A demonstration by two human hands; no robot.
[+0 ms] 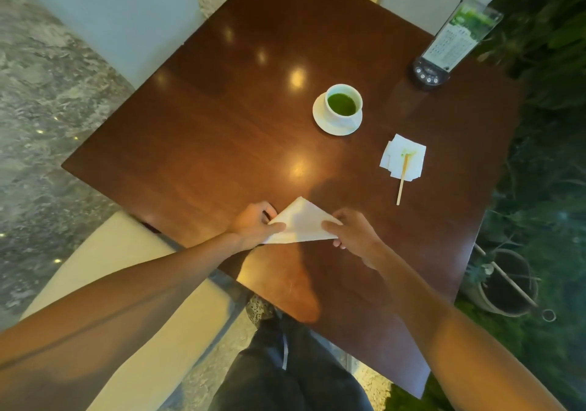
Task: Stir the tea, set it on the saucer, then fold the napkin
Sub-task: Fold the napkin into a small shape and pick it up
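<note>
Green tea (341, 104) looks stirred, cup (344, 106) sits on its saucer (320, 118), so I'm on the last bit, left hand (255, 225) and right hand (355, 236) pinching the napkin (301, 225) into a triangle on the counter (222, 125).

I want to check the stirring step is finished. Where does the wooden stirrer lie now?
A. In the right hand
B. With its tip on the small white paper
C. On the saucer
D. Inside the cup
B: the wooden stirrer rests its green-stained tip on the small white paper, apart from the cup.
</note>
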